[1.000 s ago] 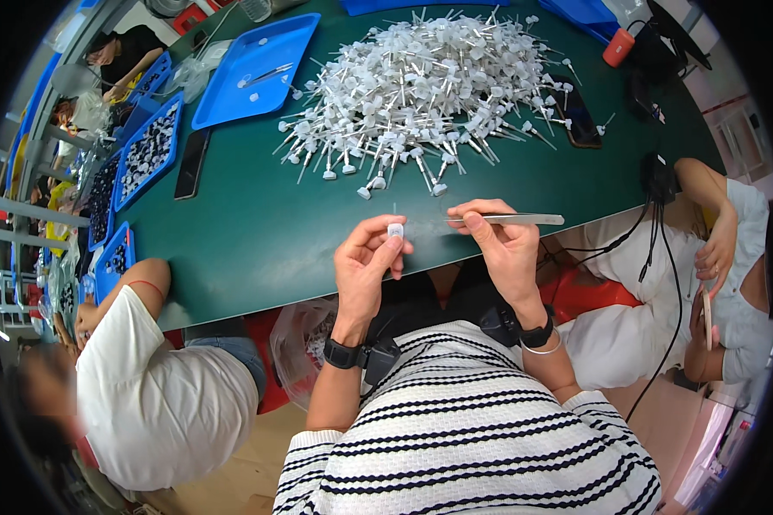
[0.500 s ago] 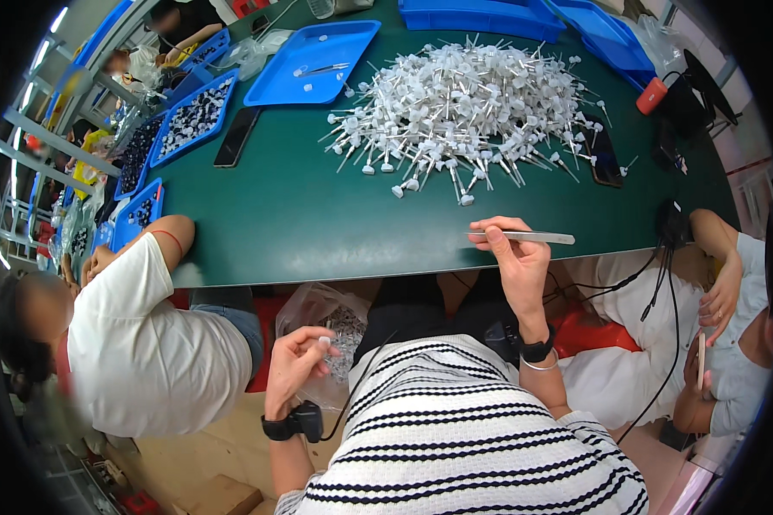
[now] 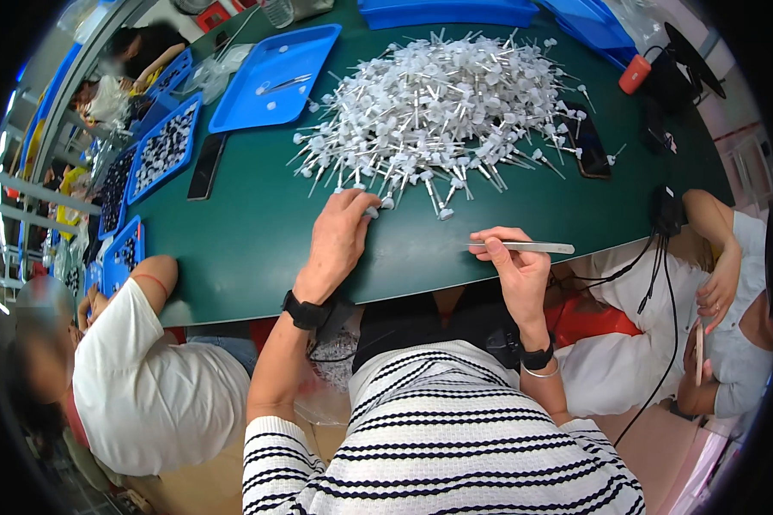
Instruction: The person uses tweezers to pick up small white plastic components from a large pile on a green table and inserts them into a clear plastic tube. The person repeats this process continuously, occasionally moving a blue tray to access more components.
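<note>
A large heap of small white plastic parts with thin metal stems (image 3: 438,112) lies on the green table. My left hand (image 3: 339,236) is at the heap's near left edge, fingers curled and closed round a small white plastic part (image 3: 371,212); the part's stem is hidden. Above the table's front edge, my right hand (image 3: 524,270) grips silver tweezers (image 3: 537,247) between thumb and fingers. Their fine tips point left, and I see nothing between them.
A blue tray (image 3: 262,94) with tweezers and a few white bits stands back left, near a dark phone (image 3: 204,167). Another phone (image 3: 588,146) lies right of the heap. Co-workers sit on both sides. A clear bag (image 3: 326,386) hangs below the table edge.
My left hand has moved from above the clear bag up onto the table, to the heap's edge. A small white piece pinched in it before no longer shows. My right hand barely moved.
</note>
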`<action>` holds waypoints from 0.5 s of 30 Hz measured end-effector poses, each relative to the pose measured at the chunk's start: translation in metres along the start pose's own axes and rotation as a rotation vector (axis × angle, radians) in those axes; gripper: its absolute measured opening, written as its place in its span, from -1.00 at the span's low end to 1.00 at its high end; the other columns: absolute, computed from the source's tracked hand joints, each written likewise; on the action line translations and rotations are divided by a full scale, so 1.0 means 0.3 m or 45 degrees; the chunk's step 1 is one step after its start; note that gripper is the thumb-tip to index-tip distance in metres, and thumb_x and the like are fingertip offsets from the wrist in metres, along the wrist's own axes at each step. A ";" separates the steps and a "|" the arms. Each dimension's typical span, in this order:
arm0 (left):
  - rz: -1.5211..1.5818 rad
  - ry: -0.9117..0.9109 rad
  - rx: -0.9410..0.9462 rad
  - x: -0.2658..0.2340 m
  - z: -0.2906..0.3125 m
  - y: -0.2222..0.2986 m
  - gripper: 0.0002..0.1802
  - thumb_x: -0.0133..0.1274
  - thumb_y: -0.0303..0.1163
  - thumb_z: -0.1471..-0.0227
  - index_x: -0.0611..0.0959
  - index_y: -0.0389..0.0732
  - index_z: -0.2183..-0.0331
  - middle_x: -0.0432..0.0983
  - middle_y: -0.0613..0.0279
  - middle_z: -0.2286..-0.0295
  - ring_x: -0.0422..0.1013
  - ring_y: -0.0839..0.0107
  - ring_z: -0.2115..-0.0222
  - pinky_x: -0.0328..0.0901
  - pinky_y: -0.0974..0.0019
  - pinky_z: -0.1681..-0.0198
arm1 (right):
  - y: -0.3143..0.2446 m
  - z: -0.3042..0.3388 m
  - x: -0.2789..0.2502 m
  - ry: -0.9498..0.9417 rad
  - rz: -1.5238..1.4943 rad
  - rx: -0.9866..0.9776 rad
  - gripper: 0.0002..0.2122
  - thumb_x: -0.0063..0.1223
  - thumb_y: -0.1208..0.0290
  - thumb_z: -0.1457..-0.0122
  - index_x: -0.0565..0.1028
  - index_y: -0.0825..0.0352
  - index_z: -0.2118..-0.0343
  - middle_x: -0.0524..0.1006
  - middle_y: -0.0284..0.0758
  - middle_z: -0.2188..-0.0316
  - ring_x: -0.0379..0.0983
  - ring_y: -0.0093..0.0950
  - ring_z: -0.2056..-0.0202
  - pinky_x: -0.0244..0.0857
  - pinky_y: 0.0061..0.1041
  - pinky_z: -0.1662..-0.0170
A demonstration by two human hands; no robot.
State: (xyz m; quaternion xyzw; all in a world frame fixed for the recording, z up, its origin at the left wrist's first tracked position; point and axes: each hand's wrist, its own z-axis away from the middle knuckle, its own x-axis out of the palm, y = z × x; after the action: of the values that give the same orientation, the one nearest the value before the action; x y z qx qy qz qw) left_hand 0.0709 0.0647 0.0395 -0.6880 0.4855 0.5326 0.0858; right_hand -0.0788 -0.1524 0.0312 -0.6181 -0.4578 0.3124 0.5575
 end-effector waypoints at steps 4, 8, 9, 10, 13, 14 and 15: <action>0.153 -0.115 -0.111 0.011 -0.007 -0.012 -0.73 0.10 -0.64 0.10 0.58 -0.22 0.26 0.47 0.15 0.35 0.44 0.26 0.40 0.35 0.31 0.38 | 0.020 0.000 0.003 -0.011 -0.045 0.052 -0.83 0.03 0.46 -0.22 0.50 0.49 0.26 0.57 -0.26 0.32 0.54 -0.53 0.33 0.42 -0.63 0.23; 0.328 -0.132 -0.392 -0.015 0.020 0.051 -0.81 0.13 -0.61 0.08 0.60 -0.29 0.30 0.48 0.22 0.41 0.41 0.44 0.49 0.33 0.40 0.40 | 0.017 -0.020 0.045 -0.093 -0.091 0.058 -0.83 0.03 0.46 -0.22 0.49 0.49 0.25 0.57 -0.27 0.31 0.54 -0.55 0.33 0.41 -0.64 0.23; 0.411 -0.120 -0.501 -0.015 0.043 0.085 -0.82 0.14 -0.60 0.07 0.60 -0.31 0.31 0.49 0.24 0.42 0.40 0.50 0.51 0.32 0.43 0.41 | 0.020 -0.020 0.052 -0.111 -0.111 0.063 -0.83 0.03 0.46 -0.22 0.49 0.49 0.24 0.57 -0.27 0.31 0.53 -0.55 0.34 0.41 -0.63 0.22; 0.544 -0.048 -0.568 -0.007 0.066 0.111 -0.84 0.15 -0.57 0.04 0.63 -0.33 0.31 0.48 0.30 0.43 0.35 0.62 0.51 0.29 0.50 0.43 | 0.020 -0.019 0.062 -0.129 -0.132 0.067 -0.83 0.03 0.46 -0.22 0.49 0.49 0.24 0.57 -0.27 0.30 0.53 -0.55 0.34 0.41 -0.63 0.22; 0.993 0.092 -0.723 0.048 0.116 0.151 -0.77 0.12 -0.52 -0.01 0.63 -0.28 0.21 0.47 0.31 0.50 0.39 0.59 0.52 0.33 0.51 0.45 | 0.017 -0.013 0.107 -0.171 -0.273 0.127 -0.84 0.03 0.48 -0.21 0.49 0.49 0.25 0.57 -0.26 0.29 0.52 -0.55 0.31 0.41 -0.62 0.21; 1.169 0.133 -0.788 0.054 0.114 0.163 -0.76 0.11 -0.52 -0.04 0.62 -0.29 0.19 0.46 0.32 0.51 0.39 0.58 0.52 0.34 0.52 0.44 | 0.019 -0.008 0.120 -0.178 -0.310 0.134 -0.84 0.03 0.48 -0.21 0.50 0.49 0.26 0.57 -0.26 0.29 0.52 -0.55 0.31 0.41 -0.62 0.20; 1.345 0.173 -0.854 0.060 0.114 0.174 -0.75 0.09 -0.51 -0.06 0.61 -0.30 0.16 0.46 0.33 0.51 0.40 0.58 0.51 0.35 0.53 0.42 | 0.017 -0.002 0.128 -0.180 -0.325 0.149 -0.84 0.02 0.48 -0.22 0.50 0.49 0.25 0.57 -0.25 0.28 0.51 -0.55 0.29 0.40 -0.62 0.19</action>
State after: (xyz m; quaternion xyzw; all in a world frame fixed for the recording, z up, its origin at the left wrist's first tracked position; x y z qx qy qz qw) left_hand 0.0085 0.0492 0.0313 -0.3770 0.5709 0.5815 -0.4403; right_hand -0.0624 -0.1173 0.0311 -0.4978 -0.5516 0.3080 0.5942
